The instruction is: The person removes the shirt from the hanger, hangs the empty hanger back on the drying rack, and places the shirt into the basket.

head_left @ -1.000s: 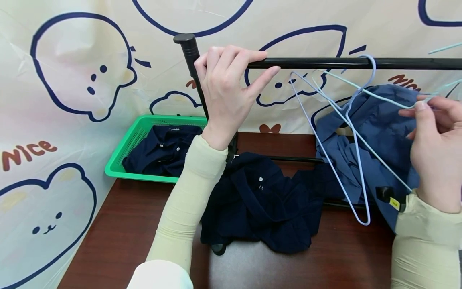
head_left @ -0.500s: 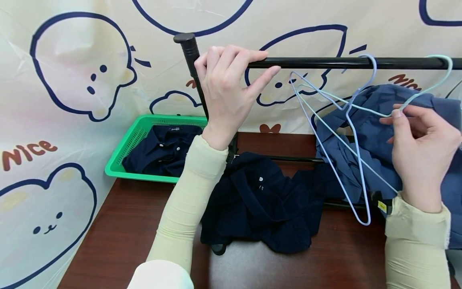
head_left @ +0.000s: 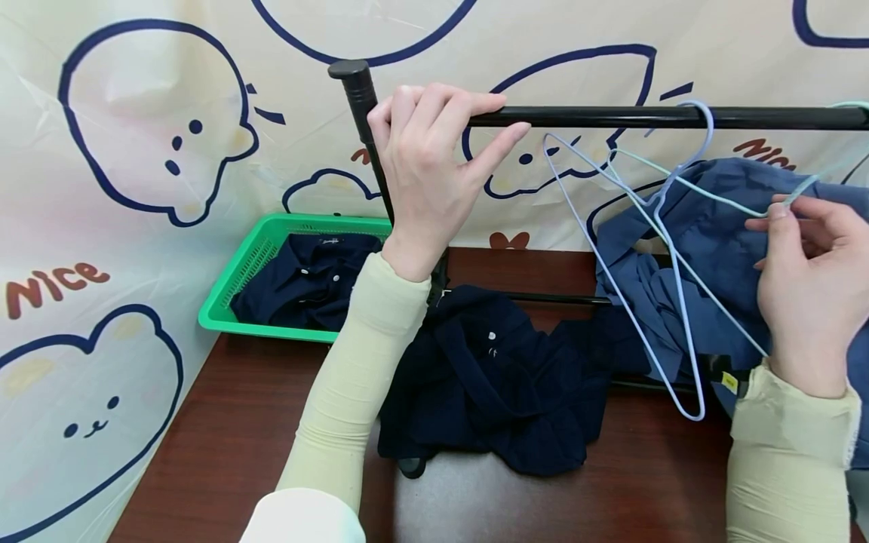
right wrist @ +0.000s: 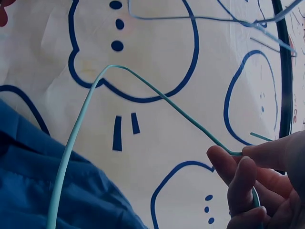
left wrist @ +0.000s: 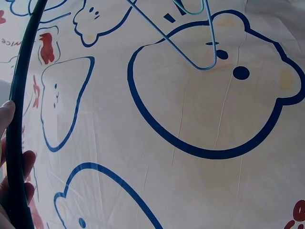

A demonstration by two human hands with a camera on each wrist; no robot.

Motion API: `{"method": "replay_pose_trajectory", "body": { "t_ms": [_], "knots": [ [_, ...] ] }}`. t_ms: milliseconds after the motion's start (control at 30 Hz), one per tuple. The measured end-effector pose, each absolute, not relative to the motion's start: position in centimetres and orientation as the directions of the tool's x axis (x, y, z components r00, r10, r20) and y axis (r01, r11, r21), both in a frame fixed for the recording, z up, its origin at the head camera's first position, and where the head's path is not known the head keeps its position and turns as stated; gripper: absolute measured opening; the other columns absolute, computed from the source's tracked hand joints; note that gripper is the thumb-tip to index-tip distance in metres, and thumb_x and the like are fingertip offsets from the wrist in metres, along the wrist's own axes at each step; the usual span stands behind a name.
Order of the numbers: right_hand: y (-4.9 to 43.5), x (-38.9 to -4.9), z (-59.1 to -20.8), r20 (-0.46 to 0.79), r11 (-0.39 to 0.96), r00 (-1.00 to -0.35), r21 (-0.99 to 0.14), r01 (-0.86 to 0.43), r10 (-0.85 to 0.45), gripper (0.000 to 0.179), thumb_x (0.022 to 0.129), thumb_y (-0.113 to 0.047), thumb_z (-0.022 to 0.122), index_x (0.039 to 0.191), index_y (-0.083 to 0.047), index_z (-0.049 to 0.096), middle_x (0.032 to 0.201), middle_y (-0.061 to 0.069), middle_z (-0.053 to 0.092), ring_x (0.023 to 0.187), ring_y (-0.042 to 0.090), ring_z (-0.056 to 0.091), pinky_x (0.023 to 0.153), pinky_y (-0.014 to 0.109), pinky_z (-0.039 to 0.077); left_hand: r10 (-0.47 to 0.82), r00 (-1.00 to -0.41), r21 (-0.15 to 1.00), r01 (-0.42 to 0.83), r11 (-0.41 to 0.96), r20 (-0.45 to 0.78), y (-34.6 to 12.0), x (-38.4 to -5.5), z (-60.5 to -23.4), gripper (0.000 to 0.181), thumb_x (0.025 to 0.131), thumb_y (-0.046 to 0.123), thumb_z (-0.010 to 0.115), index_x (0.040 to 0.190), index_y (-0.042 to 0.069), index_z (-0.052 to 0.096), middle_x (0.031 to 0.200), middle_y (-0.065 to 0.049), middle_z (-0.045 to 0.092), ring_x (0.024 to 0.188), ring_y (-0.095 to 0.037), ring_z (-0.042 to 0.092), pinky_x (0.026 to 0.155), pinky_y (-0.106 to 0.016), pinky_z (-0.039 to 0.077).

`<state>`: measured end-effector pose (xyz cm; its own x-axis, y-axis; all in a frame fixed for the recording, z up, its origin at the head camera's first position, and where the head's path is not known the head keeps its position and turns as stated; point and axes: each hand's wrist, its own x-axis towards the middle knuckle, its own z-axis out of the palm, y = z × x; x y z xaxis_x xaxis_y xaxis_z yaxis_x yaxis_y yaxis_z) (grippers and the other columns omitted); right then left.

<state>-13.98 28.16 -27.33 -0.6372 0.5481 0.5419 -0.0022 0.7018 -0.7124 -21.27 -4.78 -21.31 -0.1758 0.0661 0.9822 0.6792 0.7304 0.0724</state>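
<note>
My left hand (head_left: 428, 166) grips the left end of a black clothes rail (head_left: 597, 117); in the left wrist view its fingertips (left wrist: 28, 162) show round the bar. My right hand (head_left: 815, 279) pinches a mint-green hanger (head_left: 706, 192) just below its hook, which sits over the rail at the right edge. The right wrist view shows one bare shoulder of this green hanger (right wrist: 162, 95) running out from thumb and fingers. Between the hands, a pale lilac-blue hanger (head_left: 710, 130) hangs from the rail and overlaps the green one.
A slate-blue shirt (head_left: 733, 256) hangs behind the hangers at right. On the brown table (head_left: 231, 437) lies a crumpled navy garment (head_left: 489, 392), over the rack's lower bar (head_left: 557, 299). A green basket (head_left: 265, 329) at back left holds a navy buttoned shirt (head_left: 305, 286).
My right hand moved left with the green hanger, its hook coming into full view on the rail, then back a little to the right. My left hand stayed on the rail.
</note>
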Motion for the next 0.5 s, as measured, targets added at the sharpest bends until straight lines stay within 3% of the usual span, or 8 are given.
{"method": "replay_pose_trajectory", "body": {
  "t_ms": [200, 367, 500],
  "knots": [
    [28.65, -14.05, -27.23, 0.489, 0.653, -0.649, -0.757, 0.016, 0.583, 0.028, 0.096, -0.033, 0.050, 0.121, -0.023, 0.059, 0.117, -0.010, 0.062, 0.061, -0.013, 0.045, 0.058, 0.006, 0.035, 0.069, -0.180, 0.072, 0.676, 0.733, 0.981, -4.81, -21.23, -21.26, 0.037, 0.086, 0.051, 0.061, 0.099, 0.018, 0.074, 0.093, 0.004, 0.064, 0.092, -0.018, 0.046, 0.090, -0.038, 0.025],
    [28.47, -14.02, -27.65, 0.543, 0.703, -0.605, -0.710, 0.039, 0.582, 0.030, 0.093, -0.039, 0.053, 0.119, -0.028, 0.062, 0.113, -0.012, 0.063, 0.076, -0.013, 0.040, 0.074, 0.013, 0.035, 0.070, -0.178, 0.070, 0.678, 0.732, 0.982, -4.80, -21.23, -21.28, 0.038, 0.086, 0.051, 0.061, 0.099, 0.018, 0.074, 0.093, 0.004, 0.064, 0.092, -0.018, 0.046, 0.091, -0.038, 0.025],
    [28.24, -13.91, -27.97, 0.579, 0.735, -0.580, -0.676, 0.052, 0.574, 0.032, 0.091, -0.042, 0.053, 0.122, -0.032, 0.059, 0.113, -0.011, 0.062, 0.081, -0.012, 0.039, 0.079, 0.016, 0.033, 0.070, -0.177, 0.071, 0.679, 0.730, 0.982, -4.78, -21.24, -21.32, 0.038, 0.086, 0.051, 0.061, 0.100, 0.018, 0.074, 0.093, 0.004, 0.064, 0.093, -0.018, 0.046, 0.091, -0.037, 0.024]
  ]
}}
